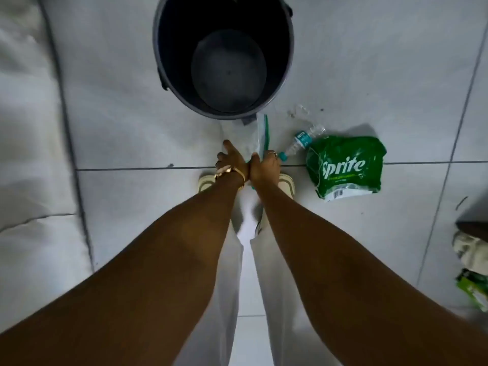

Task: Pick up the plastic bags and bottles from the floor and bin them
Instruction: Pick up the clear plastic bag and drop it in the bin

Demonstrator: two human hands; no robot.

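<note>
A dark round bin (158, 62) stands on the tiled floor ahead of me, with nothing visible inside. Just below its rim lies a clear zip bag with a green seal strip (262, 133). My right hand (264, 167) is closed on the lower end of that bag. My left hand (232, 161) is beside it, fingers spread, touching the right wrist and holding nothing. To the right lie a clear plastic bottle with a teal label and cap (301, 141) and a green Sprite wrapper bag (346, 167). Another clear bottle (299, 112) lies faintly beyond.
A white cushion or mattress (29, 154) runs along the left side. At the right edge sit a beige object (471, 250) and a green packet (474, 291). My feet in pale slippers (286, 183) stand just behind my hands.
</note>
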